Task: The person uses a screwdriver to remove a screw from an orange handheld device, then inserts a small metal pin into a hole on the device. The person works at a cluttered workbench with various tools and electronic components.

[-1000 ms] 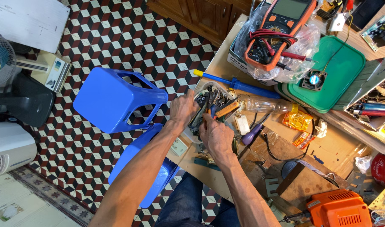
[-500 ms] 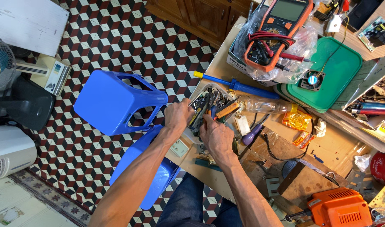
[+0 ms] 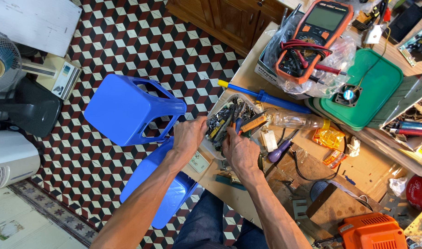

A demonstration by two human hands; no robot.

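A clear plastic tray (image 3: 220, 107) full of small tools and metal parts sits at the near left edge of a cluttered wooden workbench (image 3: 358, 170). My left hand (image 3: 188, 135) grips the tray's left rim. My right hand (image 3: 238, 148) reaches into the tray from below, fingers among the tools next to an orange-handled tool (image 3: 253, 123); what the fingers hold is hidden. A purple-handled screwdriver (image 3: 280, 151) lies just right of my right hand.
A blue-and-yellow desoldering pump (image 3: 261, 96), clear bottle (image 3: 296, 121), orange multimeter (image 3: 319, 32) in a bag, green tray (image 3: 370, 92) with a small fan and an orange power tool (image 3: 372, 233) crowd the bench. Two blue plastic stools (image 3: 128, 108) stand on the tiled floor at left.
My left hand has slid left onto the tray's rim. My right hand has stayed in the tray with only small finger shifts.
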